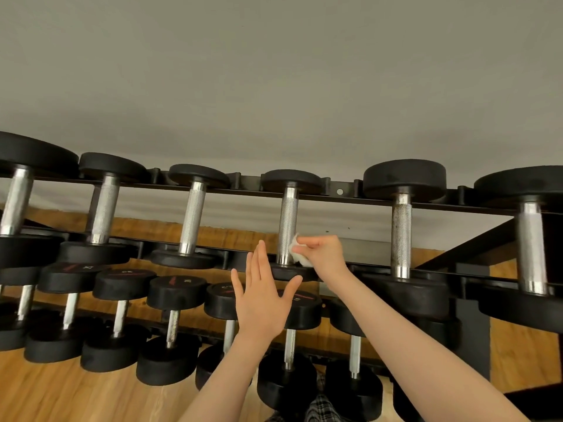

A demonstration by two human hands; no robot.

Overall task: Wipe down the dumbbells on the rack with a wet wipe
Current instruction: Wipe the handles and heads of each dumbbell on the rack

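Note:
A black two-tier rack (341, 191) holds several black dumbbells with knurled steel handles. My right hand (324, 254) pinches a crumpled white wet wipe (298, 249) against the lower right side of the handle of the centre top-row dumbbell (288, 220). My left hand (262, 296) is spread flat with fingers apart just left of and below that handle, in front of the dumbbell's near head, holding nothing.
Larger dumbbells (402, 226) sit to the right on the top row, more (193, 217) to the left. The lower row (173, 303) carries smaller dumbbells. A grey wall (274, 86) stands behind, wooden floor (76, 397) below. A dark frame post (472, 315) rises at right.

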